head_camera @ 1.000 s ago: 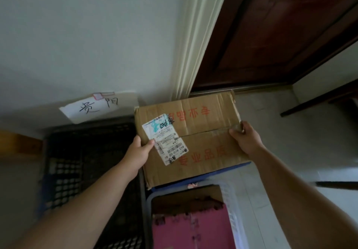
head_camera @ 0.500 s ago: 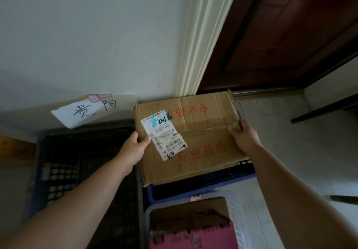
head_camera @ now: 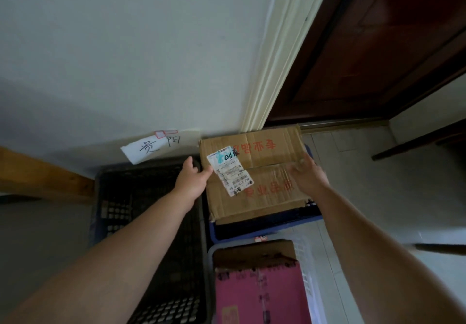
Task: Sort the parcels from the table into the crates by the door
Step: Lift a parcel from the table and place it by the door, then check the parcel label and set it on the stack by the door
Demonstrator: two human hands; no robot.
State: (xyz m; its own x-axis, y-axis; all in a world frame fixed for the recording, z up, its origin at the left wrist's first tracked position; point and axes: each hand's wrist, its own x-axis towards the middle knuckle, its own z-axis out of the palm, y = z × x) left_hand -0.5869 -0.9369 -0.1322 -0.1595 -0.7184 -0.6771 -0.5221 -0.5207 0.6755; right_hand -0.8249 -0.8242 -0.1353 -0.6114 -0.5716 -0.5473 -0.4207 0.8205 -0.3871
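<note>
A brown cardboard parcel (head_camera: 267, 197) with red print and a white shipping label (head_camera: 228, 169) lies in the blue crate (head_camera: 264, 233) beside the door frame. My left hand (head_camera: 191, 179) is at the parcel's left edge with its fingers spread, one fingertip close to the label. My right hand (head_camera: 305, 174) is blurred over the parcel's right side, fingers loosely spread, and grips nothing.
A black crate (head_camera: 141, 210) stands left of the blue one, under a handwritten paper sign (head_camera: 153, 147) on the wall. Nearer me, a white crate (head_camera: 310, 273) holds a pink parcel (head_camera: 259, 296). The dark wooden door (head_camera: 378, 46) is at the right, and a wooden board (head_camera: 37, 174) at the left.
The parcel went down into the blue crate. Both hands, which held its sides, have loosened and come off it.
</note>
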